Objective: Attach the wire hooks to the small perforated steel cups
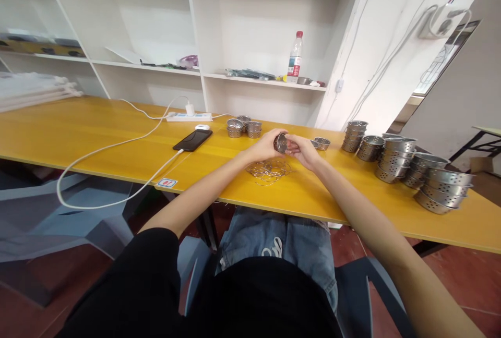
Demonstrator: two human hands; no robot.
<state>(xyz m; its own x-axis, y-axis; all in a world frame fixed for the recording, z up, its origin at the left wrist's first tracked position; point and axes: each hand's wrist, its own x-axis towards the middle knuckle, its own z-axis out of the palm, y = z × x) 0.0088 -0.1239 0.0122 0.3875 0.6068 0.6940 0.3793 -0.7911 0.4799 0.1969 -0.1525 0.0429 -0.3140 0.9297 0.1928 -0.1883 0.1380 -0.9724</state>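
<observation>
A small perforated metal cup (280,143) is held up over the yellow table, tilted on its side. My left hand (268,143) is wrapped round it from the left. My right hand (303,151) reaches its right edge with the fingers pinched together; whether they grip the rim or a thin wire there is too small to tell. Beneath both hands lies a loose heap of thin metal wire rings (270,172). Just beyond my right hand stand a few more short metal cups (322,143), partly hidden by it.
Several perforated cups (254,129) sit at the back. Tall stacks of cups (446,190) line the right side. Left of me lie a phone (192,140) with a white cable (117,203) hanging over the edge, and a power strip (195,117). A bottle (295,61) stands on the shelf.
</observation>
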